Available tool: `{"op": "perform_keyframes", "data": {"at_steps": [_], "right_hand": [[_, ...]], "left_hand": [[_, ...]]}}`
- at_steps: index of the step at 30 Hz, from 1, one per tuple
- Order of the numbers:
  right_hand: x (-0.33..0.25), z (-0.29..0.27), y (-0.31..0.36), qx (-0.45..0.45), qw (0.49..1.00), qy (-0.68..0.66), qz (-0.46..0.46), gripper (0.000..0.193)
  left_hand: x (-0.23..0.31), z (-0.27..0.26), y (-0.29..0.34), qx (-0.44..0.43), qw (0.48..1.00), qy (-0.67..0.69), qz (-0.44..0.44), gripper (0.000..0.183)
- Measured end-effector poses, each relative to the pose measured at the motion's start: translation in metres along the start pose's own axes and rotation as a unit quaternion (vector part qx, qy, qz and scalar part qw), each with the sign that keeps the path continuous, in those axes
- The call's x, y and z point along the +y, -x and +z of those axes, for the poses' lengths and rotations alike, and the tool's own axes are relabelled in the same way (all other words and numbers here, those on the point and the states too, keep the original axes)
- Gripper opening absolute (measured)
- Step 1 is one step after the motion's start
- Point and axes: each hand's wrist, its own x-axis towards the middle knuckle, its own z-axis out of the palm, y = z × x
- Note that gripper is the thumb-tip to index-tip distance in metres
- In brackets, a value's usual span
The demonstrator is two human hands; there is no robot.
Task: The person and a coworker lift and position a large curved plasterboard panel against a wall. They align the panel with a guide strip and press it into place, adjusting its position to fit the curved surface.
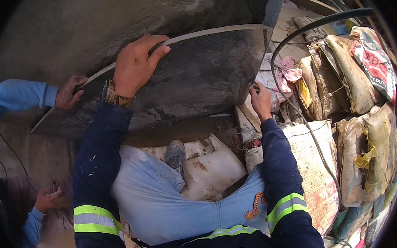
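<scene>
My left hand [136, 64] lies flat over the top edge of a large dark stone slab [191, 76], fingers hooked across its pale rim and palm pressed to its dusty face, while my right hand [260, 100] pinches the slab's lower right corner, fingers closed on the edge. The slab stands tilted on its long side against a grey concrete wall [124, 19], its lower edge above brown, rubble-strewn ground. At the slab's far left, a co-worker's hand [69, 92], in a light blue sleeve [13, 99], grips the same top edge; the same person's other hand [48, 199] rests low at the left, apart from the slab. My knee in pale blue jeans [167, 203] is bent below the slab, with my dusty grey shoe [176, 155] planted on a white sack [210, 168] just under it. To the right, a black hose [293, 32] arcs over a heap of filled, dirt-stained sacks [341, 74], with a pink cloth [288, 69] tucked beside the slab's right end. My dark sleeves carry yellow reflective bands [94, 219].
</scene>
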Motion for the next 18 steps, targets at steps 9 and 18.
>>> {"op": "perform_keyframes", "data": {"at_steps": [9, 18], "right_hand": [[-0.005, -0.002, 0.005, -0.047, 0.998, 0.008, 0.027, 0.038], [0.036, 0.001, -0.012, -0.092, 0.992, -0.06, 0.061, 0.039]], "left_hand": [[-0.031, -0.017, 0.017, -0.073, 0.992, -0.078, -0.064, 0.051], [-0.026, -0.003, 0.015, -0.029, 0.995, -0.067, -0.066, 0.051]]}}
